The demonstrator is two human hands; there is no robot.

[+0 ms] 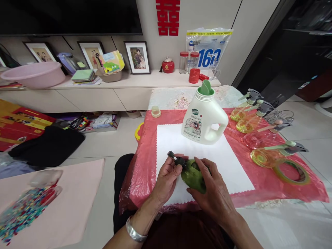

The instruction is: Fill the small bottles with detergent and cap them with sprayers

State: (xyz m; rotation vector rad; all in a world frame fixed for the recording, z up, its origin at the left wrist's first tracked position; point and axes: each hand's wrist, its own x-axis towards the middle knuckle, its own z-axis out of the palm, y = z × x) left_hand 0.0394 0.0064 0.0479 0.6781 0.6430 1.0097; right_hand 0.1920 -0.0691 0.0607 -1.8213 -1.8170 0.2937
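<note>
The near green bottle (190,178) looks like glossy, see-through plastic; its pump head (180,160) is smooth black plastic with a slight sheen; the jug (198,109) farther off is smooth, satin white plastic, its spout (206,88) green plastic; the white mat (230,167) looks flat and matt, whether paper or cloth I cannot tell; the red sheet (145,152) under it is glossy, wrinkled plastic film; the spray bottles (249,122) at right are clear and shiny, glass or plastic; the bracelet (135,232) near left is polished metal; the far-left basin (33,76) is smooth plastic.
</note>
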